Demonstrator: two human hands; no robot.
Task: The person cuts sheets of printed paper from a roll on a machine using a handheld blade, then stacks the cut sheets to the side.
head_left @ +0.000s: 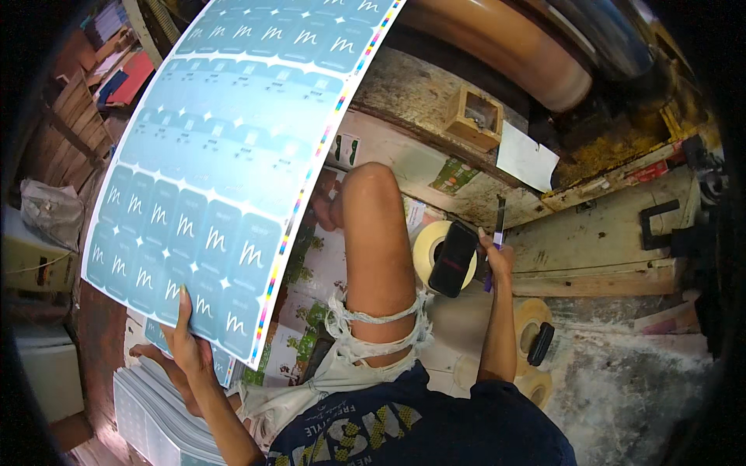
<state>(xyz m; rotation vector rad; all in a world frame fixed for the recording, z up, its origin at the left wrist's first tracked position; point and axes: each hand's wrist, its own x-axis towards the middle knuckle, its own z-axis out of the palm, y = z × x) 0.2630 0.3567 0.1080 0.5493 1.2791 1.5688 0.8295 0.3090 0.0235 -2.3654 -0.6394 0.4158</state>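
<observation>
A large glossy printed sheet [206,155] in teal, with rows of rounded label shapes and a colour strip down its right edge, fills the upper left. My left hand [189,342] is closed on its lower edge, thumb on the printed face and fingers hidden behind. The sheet rises away from me, and its far end runs out of view. On the right, my right hand [498,258] is wrapped round a purple utility knife [499,233], blade end pointing away from me. Just left of that hand, a black phone [453,260] rests against a pale yellow tape roll [424,250].
A thick stack of sheets [148,423] stands at the lower left. Big machine rollers [497,50] cross the upper right above a grimy ledge bearing a small wooden box [474,116] and white paper [527,158]. More tape rolls [531,314] and a black object [541,344] lie at my right.
</observation>
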